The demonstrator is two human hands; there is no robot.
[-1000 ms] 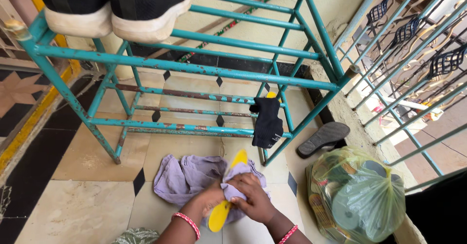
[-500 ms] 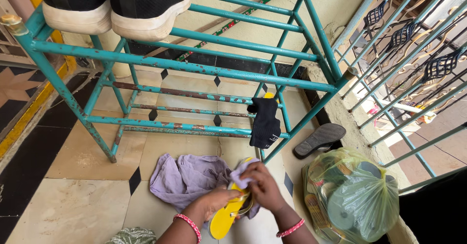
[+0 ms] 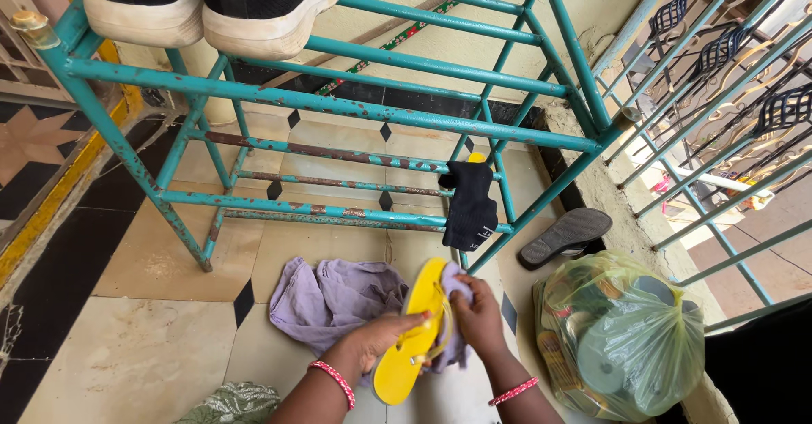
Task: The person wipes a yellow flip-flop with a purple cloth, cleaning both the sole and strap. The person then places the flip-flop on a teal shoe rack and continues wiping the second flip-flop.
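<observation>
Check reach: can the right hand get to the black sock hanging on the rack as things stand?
Probably yes. The black sock hangs just above the right hand with open floor between, but that hand is pressing the purple cloth on the yellow sandal.

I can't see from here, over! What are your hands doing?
Left hand holds yellow flip-flop. Right hand presses purple cloth against it. Teal shoe rack just ahead, green bag at right.

my left hand (image 3: 385, 333) is curled in a loose grip, palm turned in, and my right hand (image 3: 480, 310) sits just beside it with fingers bunched tight, both wrists bent
</observation>
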